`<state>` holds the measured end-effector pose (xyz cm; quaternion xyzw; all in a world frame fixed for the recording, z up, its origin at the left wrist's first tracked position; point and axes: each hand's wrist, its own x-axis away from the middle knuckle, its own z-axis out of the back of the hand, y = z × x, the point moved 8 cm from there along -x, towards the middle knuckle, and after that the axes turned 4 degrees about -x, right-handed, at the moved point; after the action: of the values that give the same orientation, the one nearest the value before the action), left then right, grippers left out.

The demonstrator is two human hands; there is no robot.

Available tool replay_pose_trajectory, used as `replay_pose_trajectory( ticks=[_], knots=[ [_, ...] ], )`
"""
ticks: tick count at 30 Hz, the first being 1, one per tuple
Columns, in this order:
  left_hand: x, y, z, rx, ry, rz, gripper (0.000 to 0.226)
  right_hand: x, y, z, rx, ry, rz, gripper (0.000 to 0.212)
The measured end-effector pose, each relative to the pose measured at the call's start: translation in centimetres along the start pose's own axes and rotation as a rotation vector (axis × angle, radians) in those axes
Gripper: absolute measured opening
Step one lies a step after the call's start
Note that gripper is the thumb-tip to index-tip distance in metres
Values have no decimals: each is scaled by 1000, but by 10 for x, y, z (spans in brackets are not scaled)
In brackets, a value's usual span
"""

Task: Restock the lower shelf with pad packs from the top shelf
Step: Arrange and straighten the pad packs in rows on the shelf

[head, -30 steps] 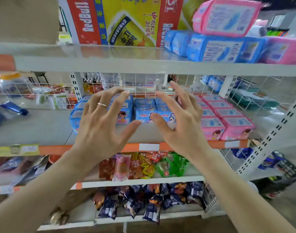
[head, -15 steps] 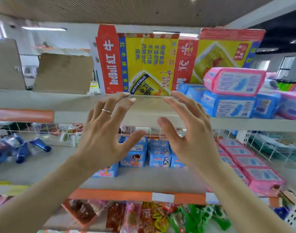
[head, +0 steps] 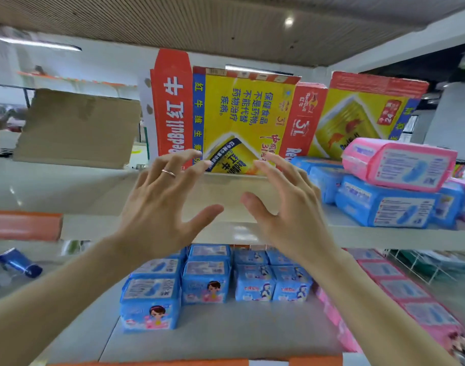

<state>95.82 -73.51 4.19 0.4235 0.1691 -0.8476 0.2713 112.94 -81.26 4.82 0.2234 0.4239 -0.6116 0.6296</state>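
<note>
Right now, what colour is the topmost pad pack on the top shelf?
Pink pack; head view.

blue+pink pad packs (head: 384, 204), stacked rt, top shelf (head: 54, 186)

You get bright, even light from ceiling lamps (head: 289, 21); glare streaks the top shelf (head: 239, 231) (edges bend, slightly blurred).

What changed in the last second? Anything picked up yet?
Both hands rose from in front of the lower shelf to the front edge of the top shelf; the view tilted up too. The left hand and right hand stay open and empty; nothing taken or let go. The pad packs on the top shelf have not moved.
</note>
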Motion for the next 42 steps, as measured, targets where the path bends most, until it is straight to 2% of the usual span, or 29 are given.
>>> replay_pose_trajectory(
  ticks=[6,12,17,21,28,34,38,42],
  knots=[
    [-29,-15,-32,65,-35,-78,74,-23,22,-20,176,-45,-82,57],
    [-42,-8,-55,120,-3,-111,70,-55,94,-34,620,-238,-186,46],
    [-52,-17,-69,106,-8,0,72,-92,146,-69,1072,-443,-98,40],
    [-49,-24,-72,130,3,74,72,-104,175,-92,1233,-541,-68,34],
    [-44,-34,-70,104,60,157,68,-122,192,-110,1307,-529,-116,26],
    [-44,-38,-68,126,90,183,67,-135,191,-105,1362,-577,-149,27],
    [-43,-37,-70,133,90,192,69,-143,161,-105,1202,-526,-154,26],
    [-45,-37,-71,113,68,197,71,-155,98,-100,999,-425,-76,28]
  ],
)
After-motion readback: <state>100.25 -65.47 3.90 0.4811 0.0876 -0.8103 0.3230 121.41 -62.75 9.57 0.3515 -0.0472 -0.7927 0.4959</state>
